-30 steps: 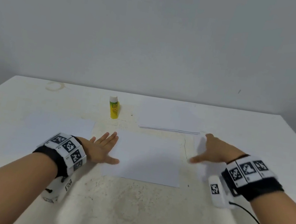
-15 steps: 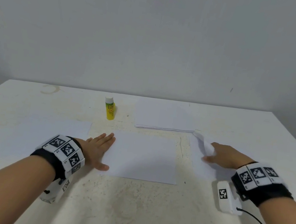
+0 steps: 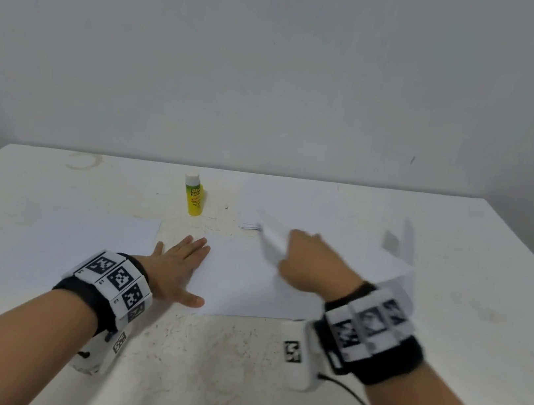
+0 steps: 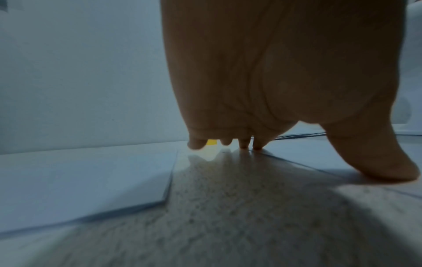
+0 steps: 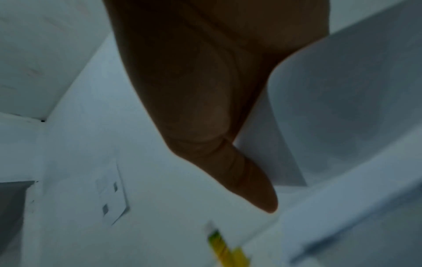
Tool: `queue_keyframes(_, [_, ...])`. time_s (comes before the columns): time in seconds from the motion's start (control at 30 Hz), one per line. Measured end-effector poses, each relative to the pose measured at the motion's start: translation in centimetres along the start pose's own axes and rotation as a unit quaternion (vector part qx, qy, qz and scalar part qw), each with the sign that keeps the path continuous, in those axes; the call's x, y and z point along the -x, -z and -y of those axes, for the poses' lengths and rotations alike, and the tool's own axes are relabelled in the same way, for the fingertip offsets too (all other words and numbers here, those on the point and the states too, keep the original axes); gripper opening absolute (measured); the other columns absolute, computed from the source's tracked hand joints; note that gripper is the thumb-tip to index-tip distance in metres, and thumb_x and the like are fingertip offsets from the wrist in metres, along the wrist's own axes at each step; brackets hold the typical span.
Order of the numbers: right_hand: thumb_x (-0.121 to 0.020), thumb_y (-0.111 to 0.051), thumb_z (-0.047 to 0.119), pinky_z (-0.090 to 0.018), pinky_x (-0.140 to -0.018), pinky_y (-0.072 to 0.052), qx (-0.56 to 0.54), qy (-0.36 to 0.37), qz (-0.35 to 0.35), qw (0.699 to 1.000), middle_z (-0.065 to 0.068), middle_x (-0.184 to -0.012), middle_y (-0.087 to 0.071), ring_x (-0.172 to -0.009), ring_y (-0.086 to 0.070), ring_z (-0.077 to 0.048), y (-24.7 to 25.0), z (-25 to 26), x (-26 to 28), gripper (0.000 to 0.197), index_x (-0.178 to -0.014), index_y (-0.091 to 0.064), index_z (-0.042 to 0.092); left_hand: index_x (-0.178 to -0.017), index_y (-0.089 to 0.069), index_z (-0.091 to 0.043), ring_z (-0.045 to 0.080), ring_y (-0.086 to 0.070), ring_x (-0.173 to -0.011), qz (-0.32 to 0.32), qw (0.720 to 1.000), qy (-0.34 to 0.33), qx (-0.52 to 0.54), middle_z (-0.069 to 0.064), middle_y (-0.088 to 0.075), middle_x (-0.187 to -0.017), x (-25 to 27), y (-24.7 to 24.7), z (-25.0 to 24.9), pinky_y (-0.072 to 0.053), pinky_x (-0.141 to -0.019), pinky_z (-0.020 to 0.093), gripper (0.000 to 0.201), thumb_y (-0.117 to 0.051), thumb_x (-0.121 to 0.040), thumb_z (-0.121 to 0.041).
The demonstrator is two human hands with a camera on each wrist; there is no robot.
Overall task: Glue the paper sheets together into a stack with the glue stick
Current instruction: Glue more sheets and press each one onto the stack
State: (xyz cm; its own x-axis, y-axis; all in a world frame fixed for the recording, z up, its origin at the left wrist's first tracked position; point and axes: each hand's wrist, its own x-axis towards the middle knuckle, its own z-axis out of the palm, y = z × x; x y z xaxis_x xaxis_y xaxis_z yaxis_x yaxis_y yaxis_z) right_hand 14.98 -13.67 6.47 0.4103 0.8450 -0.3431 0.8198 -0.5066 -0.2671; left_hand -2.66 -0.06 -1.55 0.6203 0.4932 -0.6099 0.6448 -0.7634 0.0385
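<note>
Behind the white surface [image 3: 54,177] rises a bare grey wall. Your left hand [image 3: 176,268] lies flat, fingers straight, pressing the left edge of the middle sheet [image 3: 239,288]. Your right hand [image 3: 315,265] pinches a lifted sheet [image 3: 381,264] above it. Near the far edge the glue stick [image 3: 194,194] stands upright beside the paper stack [image 3: 290,202].

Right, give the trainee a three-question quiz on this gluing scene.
1. True or false: the glue stick stands upright and capped on the table.
2. Which hand lifts a paper sheet?
A. left hand
B. right hand
C. neither
3. Fill in: the left hand lies flat, its fingers on the edge of the ____ sheet.

Key: 1 true. 2 B. 3 middle.
</note>
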Motion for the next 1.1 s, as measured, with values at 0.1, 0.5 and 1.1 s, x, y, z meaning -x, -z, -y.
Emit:
queue_keyframes(0.1, [-0.091,-0.043,0.015,-0.046,-0.108,-0.033,-0.028,0.002,0.048,0.998,-0.016,-0.135,-0.045,-0.13,-0.036,-0.035,-3.7,2.9,-2.2,0.042,-0.131,-0.04,0.001,-0.148,0.024,-0.011,0.02,0.022,-0.145,0.021,1.0,-0.004,0.021,0.0,0.032,-0.155,0.0,0.1,0.0,-0.001,-0.118,0.052,0.105,-0.049,-0.09,-0.058])
queue_keyframes(0.5, [-0.082,-0.052,0.067,-0.051,-0.107,-0.032,-0.029,0.011,0.089,0.996,-0.013,-0.142,-0.037,-0.136,-0.027,-0.034,-8.2,3.2,-4.9,0.086,-0.14,-0.033,0.006,-0.15,0.018,-0.014,0.018,0.019,-0.146,0.046,0.999,0.011,0.024,-0.004,0.027,-0.156,0.0,1.0,-0.1,-0.002,-0.117,0.05,0.14,-0.033,-0.052,-0.099])
queue_keyframes(1.1, [-0.083,-0.058,0.063,-0.042,-0.104,-0.037,0.022,0.034,0.077,0.996,-0.012,-0.144,-0.035,-0.133,-0.032,-0.028,-6.6,1.4,-3.4,0.084,-0.141,-0.033,0.007,-0.152,0.006,-0.007,0.026,0.0,-0.147,-0.007,1.0,0.027,0.011,0.007,0.009,-0.16,-0.4,1.4,-0.9,-0.011,-0.118,0.037,0.098,-0.051,-0.09,-0.058])
